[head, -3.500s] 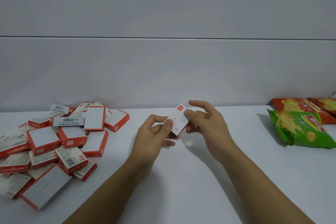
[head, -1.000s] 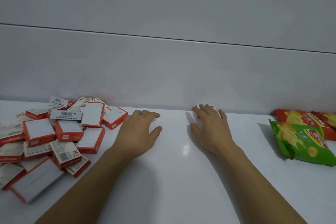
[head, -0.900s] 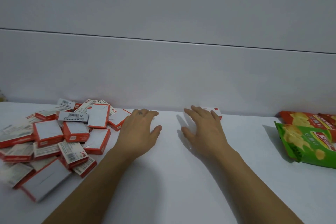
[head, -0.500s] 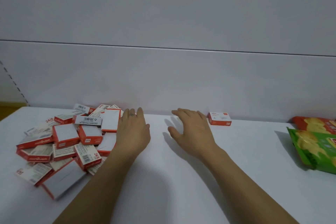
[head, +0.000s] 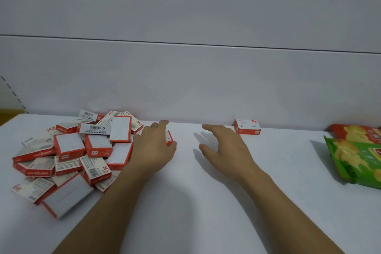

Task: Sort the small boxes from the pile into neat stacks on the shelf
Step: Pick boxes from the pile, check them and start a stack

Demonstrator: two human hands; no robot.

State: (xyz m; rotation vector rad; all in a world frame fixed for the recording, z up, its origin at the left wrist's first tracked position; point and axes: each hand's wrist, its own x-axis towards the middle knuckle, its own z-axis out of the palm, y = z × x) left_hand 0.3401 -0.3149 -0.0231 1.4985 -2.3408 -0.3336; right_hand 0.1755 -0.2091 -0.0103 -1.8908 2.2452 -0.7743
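Boxes (head: 70, 156): matt printed card, red and white. Shelf (head: 185, 202): smooth white, faint sheen. Back panel (head: 185, 80): smooth, matt. Chip bags (head: 356, 163): glossy plastic film.

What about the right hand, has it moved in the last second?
Yes. The right hand shifted left, off the lone box at the back wall that it covered then; the box now lies uncovered.

pile (head: 72, 154): red-white boxes, jumbled, left | single box (head: 247, 127): flat, by back wall
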